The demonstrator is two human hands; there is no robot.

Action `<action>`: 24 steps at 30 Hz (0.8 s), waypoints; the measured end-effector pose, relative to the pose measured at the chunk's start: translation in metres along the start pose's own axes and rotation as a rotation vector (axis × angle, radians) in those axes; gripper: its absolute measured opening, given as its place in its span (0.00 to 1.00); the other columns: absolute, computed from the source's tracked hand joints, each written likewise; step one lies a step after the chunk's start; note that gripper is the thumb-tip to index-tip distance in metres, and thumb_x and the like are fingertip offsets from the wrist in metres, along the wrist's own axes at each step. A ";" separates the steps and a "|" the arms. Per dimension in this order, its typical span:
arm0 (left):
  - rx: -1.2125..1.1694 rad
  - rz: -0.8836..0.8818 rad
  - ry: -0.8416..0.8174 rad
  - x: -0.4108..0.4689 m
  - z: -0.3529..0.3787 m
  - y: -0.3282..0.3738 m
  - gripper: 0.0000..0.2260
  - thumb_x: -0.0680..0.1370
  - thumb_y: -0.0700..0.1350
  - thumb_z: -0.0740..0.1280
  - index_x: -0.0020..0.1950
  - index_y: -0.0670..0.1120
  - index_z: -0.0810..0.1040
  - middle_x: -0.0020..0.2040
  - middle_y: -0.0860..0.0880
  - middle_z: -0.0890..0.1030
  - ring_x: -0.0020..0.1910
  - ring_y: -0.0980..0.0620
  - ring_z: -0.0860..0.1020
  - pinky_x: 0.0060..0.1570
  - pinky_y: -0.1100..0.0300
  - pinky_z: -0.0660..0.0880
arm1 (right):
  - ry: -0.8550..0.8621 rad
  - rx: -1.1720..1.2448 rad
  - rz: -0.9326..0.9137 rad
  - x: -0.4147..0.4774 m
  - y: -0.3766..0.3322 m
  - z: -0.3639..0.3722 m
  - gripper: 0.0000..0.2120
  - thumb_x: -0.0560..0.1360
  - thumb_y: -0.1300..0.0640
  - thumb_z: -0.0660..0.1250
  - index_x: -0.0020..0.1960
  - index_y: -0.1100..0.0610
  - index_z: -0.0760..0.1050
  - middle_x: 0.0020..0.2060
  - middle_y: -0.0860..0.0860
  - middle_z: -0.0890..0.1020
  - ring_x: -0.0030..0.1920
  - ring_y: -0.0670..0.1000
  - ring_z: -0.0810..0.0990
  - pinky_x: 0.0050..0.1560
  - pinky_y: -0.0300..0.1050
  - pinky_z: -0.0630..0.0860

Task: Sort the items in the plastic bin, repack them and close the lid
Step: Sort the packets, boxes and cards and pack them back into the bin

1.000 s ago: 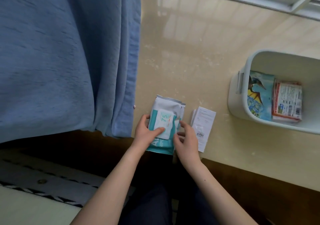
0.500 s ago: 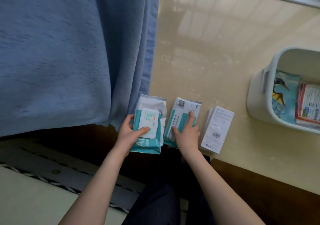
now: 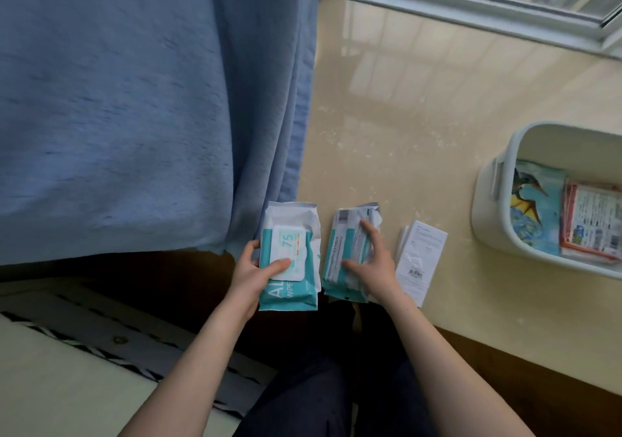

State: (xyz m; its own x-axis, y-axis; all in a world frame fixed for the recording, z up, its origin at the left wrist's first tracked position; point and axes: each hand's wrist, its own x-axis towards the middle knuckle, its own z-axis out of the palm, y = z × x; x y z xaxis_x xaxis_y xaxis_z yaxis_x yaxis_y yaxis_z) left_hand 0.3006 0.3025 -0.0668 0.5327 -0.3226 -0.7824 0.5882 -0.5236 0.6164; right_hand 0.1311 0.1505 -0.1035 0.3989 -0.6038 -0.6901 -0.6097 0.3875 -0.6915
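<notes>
Two teal-and-white wipe packs lie side by side at the near edge of the beige sill. My left hand (image 3: 255,273) grips the left pack (image 3: 296,234), label side up, thumb across its white flap. My right hand (image 3: 373,265) rests with spread fingers on the right pack (image 3: 343,255), which lies back side up. A white carton (image 3: 420,255) lies flat just right of that pack. The white plastic bin (image 3: 488,207) stands open at the right, holding a blue bird-print packet (image 3: 535,214) and a red-edged packet (image 3: 592,228). No lid is in view.
A blue curtain (image 3: 134,100) hangs at the left, its hem touching the left pack. The window frame (image 3: 471,2) runs along the back of the sill. Below the sill's front edge are my dark-trousered legs and the floor.
The two packs, stacked a second ago, now lie apart: my left hand slid one leftward and my right hand holds the other down beside it.
</notes>
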 end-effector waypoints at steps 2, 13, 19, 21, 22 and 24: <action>-0.048 -0.009 -0.019 -0.012 0.003 0.004 0.27 0.68 0.34 0.76 0.62 0.46 0.71 0.55 0.43 0.81 0.46 0.45 0.84 0.39 0.52 0.80 | -0.061 0.090 0.022 -0.012 -0.008 -0.012 0.38 0.70 0.67 0.73 0.72 0.42 0.64 0.61 0.49 0.72 0.47 0.52 0.84 0.39 0.49 0.84; -0.166 0.082 -0.228 -0.092 0.039 0.062 0.29 0.66 0.33 0.75 0.64 0.46 0.70 0.53 0.41 0.82 0.45 0.41 0.83 0.39 0.48 0.81 | 0.054 0.207 -0.237 -0.144 -0.067 -0.118 0.32 0.71 0.67 0.73 0.67 0.42 0.69 0.62 0.46 0.74 0.51 0.50 0.84 0.41 0.47 0.83; -0.094 0.204 -0.392 -0.125 0.107 0.102 0.18 0.70 0.30 0.71 0.55 0.44 0.72 0.50 0.38 0.82 0.39 0.41 0.83 0.33 0.51 0.81 | 0.306 0.406 -0.347 -0.199 -0.055 -0.186 0.32 0.70 0.66 0.74 0.66 0.40 0.70 0.63 0.52 0.74 0.56 0.55 0.82 0.46 0.55 0.83; -0.060 0.214 -0.458 -0.134 0.130 0.107 0.17 0.70 0.31 0.71 0.55 0.42 0.71 0.49 0.37 0.82 0.37 0.41 0.83 0.31 0.52 0.80 | 0.399 0.438 -0.366 -0.208 -0.039 -0.205 0.33 0.69 0.66 0.75 0.65 0.39 0.70 0.67 0.53 0.71 0.59 0.57 0.80 0.46 0.57 0.83; -0.040 0.218 -0.485 -0.138 0.141 0.108 0.19 0.69 0.32 0.72 0.56 0.41 0.71 0.49 0.36 0.82 0.38 0.40 0.83 0.32 0.51 0.80 | 0.443 0.451 -0.363 -0.211 -0.029 -0.214 0.33 0.69 0.66 0.75 0.65 0.38 0.70 0.68 0.53 0.70 0.60 0.57 0.79 0.45 0.56 0.83; -0.003 0.220 -0.520 -0.146 0.163 0.106 0.22 0.66 0.33 0.73 0.57 0.40 0.71 0.50 0.35 0.82 0.39 0.39 0.83 0.33 0.50 0.80 | 0.523 0.476 -0.336 -0.215 -0.010 -0.232 0.34 0.68 0.66 0.76 0.64 0.37 0.71 0.68 0.53 0.72 0.59 0.57 0.80 0.45 0.56 0.83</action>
State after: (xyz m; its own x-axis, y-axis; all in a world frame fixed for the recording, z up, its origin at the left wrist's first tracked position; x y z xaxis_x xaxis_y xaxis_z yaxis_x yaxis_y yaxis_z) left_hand 0.1858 0.1654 0.0979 0.2735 -0.7705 -0.5758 0.4990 -0.3981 0.7698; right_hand -0.1077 0.1149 0.1010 0.0636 -0.9457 -0.3189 -0.1068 0.3112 -0.9443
